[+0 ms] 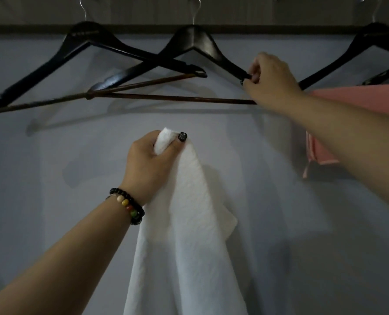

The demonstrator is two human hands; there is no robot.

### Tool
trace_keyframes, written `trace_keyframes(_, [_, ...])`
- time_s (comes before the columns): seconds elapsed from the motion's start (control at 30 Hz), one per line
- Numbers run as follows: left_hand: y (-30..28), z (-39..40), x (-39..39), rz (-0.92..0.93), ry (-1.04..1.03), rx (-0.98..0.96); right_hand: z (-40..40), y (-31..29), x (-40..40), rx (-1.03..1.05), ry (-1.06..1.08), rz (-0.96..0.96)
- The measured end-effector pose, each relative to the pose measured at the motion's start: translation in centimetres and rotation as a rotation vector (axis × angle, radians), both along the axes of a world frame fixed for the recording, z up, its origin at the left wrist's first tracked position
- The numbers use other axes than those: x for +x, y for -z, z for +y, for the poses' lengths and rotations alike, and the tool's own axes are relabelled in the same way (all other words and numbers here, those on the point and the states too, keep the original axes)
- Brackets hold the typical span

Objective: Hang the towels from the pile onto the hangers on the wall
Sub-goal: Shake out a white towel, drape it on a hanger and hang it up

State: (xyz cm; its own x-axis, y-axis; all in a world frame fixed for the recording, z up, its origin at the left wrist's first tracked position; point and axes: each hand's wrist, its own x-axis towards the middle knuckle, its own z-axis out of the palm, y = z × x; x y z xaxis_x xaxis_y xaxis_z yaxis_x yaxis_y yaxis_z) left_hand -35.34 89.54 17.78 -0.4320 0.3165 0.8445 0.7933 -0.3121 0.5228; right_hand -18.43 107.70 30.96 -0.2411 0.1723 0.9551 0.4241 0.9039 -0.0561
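A white towel (189,235) hangs down in front of the grey wall. My left hand (150,164) grips its bunched top corner, below the hangers. Three black hangers hang from hooks on the wall. The middle hanger (193,40) has a brown bottom bar (177,98). My right hand (272,80) pinches the right end of this hanger's shoulder, where it meets the bar. The left hanger (84,37) is bare and overlaps the middle one. The right hanger (370,39) carries a pink towel (359,98), partly hidden behind my right forearm.
A dark wooden rail (143,28) with clear hooks runs along the top of the wall. A beaded bracelet (130,206) sits on my left wrist. The wall below the hangers is plain grey.
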Motion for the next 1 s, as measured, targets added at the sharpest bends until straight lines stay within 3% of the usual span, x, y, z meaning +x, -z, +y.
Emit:
trace_keyframes(0.2, [-1.4, 0.9, -2.8, -0.018, 0.07, 0.007, 2.4, -2.7, -2.7, -0.069, 0.253, -0.134])
trace_keyframes(0.33, [-1.5, 0.8, -3.9, -0.008, 0.067, 0.015, 2.4, -2.6, -3.3, -0.068, 0.139, -0.115])
trace_keyframes(0.77, [0.7, -0.1, -4.2, -0.014, 0.153, 0.032, 2.6, -1.7, -3.1, 0.037, -0.036, 0.3])
trace_keyframes(0.9, [1.5, -0.5, -3.7, -0.043, 0.181, 0.028, 1.2, 0.4, -1.7, -0.064, -0.08, 0.335])
trace_keyframes(1.0, [2.5, -0.8, -2.6, -0.092, 0.203, 0.005, 0.3, 2.4, -0.9, -0.255, -0.177, 0.285])
